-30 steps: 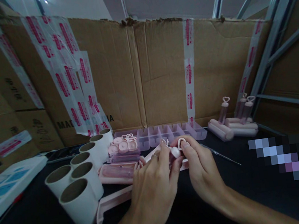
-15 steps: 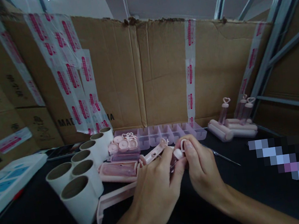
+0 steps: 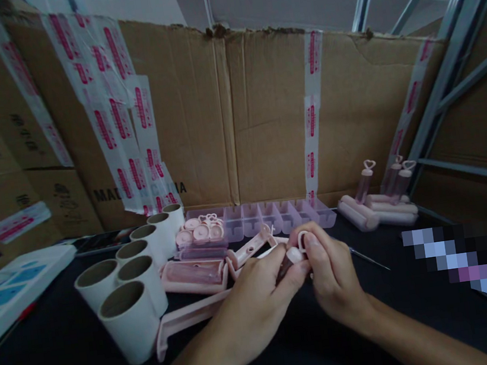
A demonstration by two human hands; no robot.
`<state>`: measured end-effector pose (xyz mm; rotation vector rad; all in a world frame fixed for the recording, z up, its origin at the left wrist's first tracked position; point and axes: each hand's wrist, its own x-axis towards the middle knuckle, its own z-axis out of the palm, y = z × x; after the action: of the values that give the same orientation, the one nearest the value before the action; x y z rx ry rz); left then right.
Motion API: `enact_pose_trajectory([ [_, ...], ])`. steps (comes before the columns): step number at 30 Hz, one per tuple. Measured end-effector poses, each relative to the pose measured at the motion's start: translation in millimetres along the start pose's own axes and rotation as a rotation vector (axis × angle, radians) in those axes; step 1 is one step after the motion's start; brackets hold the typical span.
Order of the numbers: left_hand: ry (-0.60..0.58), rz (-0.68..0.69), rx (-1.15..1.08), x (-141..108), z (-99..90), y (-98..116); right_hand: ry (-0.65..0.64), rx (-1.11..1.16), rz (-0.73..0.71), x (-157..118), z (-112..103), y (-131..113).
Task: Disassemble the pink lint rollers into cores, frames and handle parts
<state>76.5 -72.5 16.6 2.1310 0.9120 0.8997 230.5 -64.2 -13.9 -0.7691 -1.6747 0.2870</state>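
My left hand (image 3: 258, 294) is closed around a small see-through tube (image 3: 285, 267), most of it hidden by the fingers. A pale pink cap (image 3: 295, 255) shows at the tube's end. Pressed up against it, my right hand (image 3: 333, 269) pinches a pale pink loop (image 3: 302, 239) between thumb and fingers. Whether loop and cap are joined I cannot tell. Just behind my left hand lie pink plastic frame pieces (image 3: 252, 247) and a pink tray-like case (image 3: 195, 275) with a clear tube in it. A long pink strip (image 3: 189, 318) lies beside my left wrist.
White cardboard tubes (image 3: 131, 332) stand in a group on the left. A purple divided box (image 3: 253, 223) at the back holds pink heart-topped caps (image 3: 200, 229). Finished-looking pink cylinders (image 3: 359, 212) and upright capped tubes (image 3: 365, 181) are back right. A thin metal tool (image 3: 370, 257) lies right.
My hands have shifted slightly right, and the left fingers and the cap have turned a little. The grip on the tube and the loop stays. The camera view has moved slightly.
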Motion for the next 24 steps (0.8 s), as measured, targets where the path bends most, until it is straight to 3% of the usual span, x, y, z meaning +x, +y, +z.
enact_pose_trajectory([
  [4, -0.04, 0.021, -0.139, 1, -2.5, 2, -0.025, 0.023, -0.019, -1, -2, 0],
  [10, -0.182, -0.135, -0.247, 2, -7.5, 1, -0.089, 0.046, -0.033, -1, -7, 0],
  [14, -0.249, -0.17, -0.331, 2, -9.0, 0, -0.13, 0.059, -0.048, 0, -10, 0],
  [24, -0.324, -0.159, -0.322, 3, -12.0, -3, -0.137, -0.011, -0.089, 0, -12, -1],
])
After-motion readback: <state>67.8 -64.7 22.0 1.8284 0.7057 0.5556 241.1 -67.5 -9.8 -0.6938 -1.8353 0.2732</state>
